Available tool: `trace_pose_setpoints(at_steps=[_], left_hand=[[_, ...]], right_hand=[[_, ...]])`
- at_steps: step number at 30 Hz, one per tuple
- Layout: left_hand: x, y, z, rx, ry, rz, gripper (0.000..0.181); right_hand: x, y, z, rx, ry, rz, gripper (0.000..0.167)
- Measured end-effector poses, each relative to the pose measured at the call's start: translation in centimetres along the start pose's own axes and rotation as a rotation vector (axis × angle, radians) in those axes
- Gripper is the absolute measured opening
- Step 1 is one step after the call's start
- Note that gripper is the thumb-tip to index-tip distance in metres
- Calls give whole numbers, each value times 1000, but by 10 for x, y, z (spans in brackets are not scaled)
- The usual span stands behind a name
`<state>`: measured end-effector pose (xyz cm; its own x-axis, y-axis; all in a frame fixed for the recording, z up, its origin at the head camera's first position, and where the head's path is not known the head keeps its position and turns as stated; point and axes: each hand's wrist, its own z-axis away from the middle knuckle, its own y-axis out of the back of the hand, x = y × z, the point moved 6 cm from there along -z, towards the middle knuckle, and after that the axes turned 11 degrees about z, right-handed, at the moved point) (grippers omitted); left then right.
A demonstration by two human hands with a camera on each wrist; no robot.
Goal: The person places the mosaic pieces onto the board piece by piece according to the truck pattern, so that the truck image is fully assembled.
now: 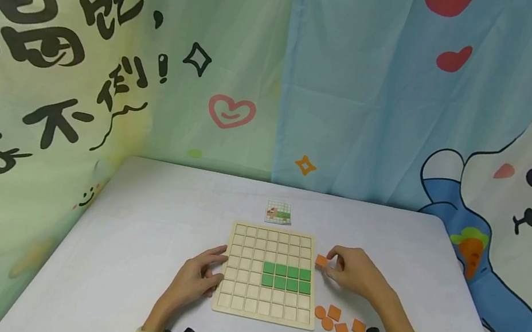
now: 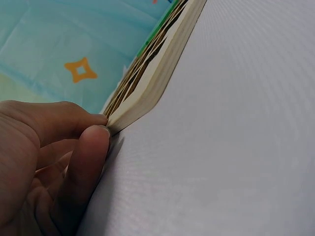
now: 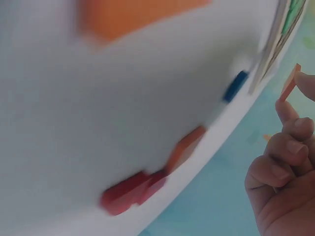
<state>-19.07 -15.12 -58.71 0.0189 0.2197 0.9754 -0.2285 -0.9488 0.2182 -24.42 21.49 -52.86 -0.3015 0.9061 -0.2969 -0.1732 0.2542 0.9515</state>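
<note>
A pale wooden grid board (image 1: 240,276) lies flat, with two rows of green square tiles (image 1: 280,283) set in its right part. At the board's left edge rests my left hand (image 1: 192,278), fingertips and thumb touching the rim. The left wrist view has that thumb and forefinger (image 2: 74,147) against the board's corner (image 2: 133,113). Just off the right edge, my right hand (image 1: 356,270) pinches an orange square tile (image 1: 321,261) between thumb and finger; the right wrist view shows this tile (image 3: 290,82) tilted up, clear of the table.
Loose orange squares (image 1: 341,330) and orange round pieces (image 1: 327,324) lie right of the board, below my right hand. A small picture card (image 1: 279,213) sits beyond the board's far edge. Blurred red pieces (image 3: 125,194) and a dark blue piece (image 3: 236,86) appear in the right wrist view.
</note>
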Motion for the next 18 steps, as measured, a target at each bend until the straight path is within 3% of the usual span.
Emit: trace_pose_setpoints(at_steps=[11, 18], left_hand=[[0, 1, 0, -2, -1, 3, 47], [-1, 0, 0, -10, -6, 7, 47]], right_hand=[[-54, 5, 0, 17, 134, -26, 20], [-79, -8, -4, 0, 220, -44, 19]])
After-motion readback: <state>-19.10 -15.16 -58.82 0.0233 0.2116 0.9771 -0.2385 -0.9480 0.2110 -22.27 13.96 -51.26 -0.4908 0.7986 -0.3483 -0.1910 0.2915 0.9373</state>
